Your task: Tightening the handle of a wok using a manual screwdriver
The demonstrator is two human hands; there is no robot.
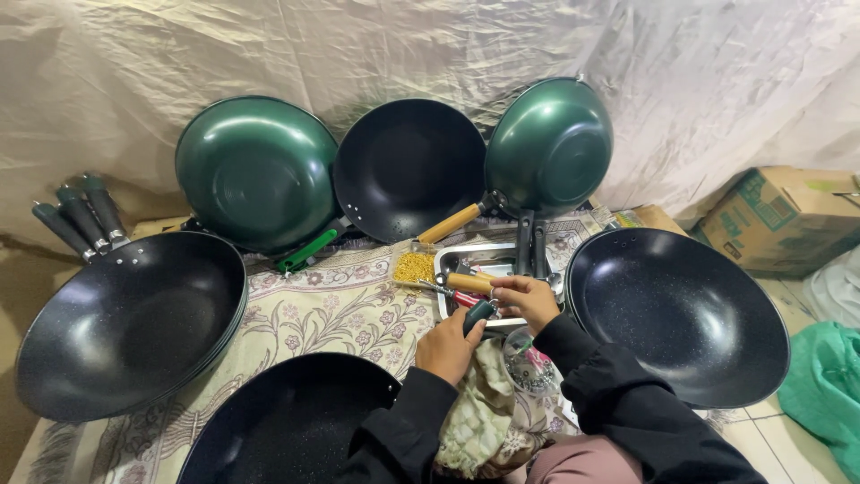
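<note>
Nearest, a black wok lies by the person's dark sleeves. The left hand has its grip closed around a dark green pan handle, held just before the metal tray. The right hand pinches what seems a small screw at the handle's end, beside a wooden handle. Black woks flank the patterned cloth; farther back, green woks lean against the sheet.
</note>
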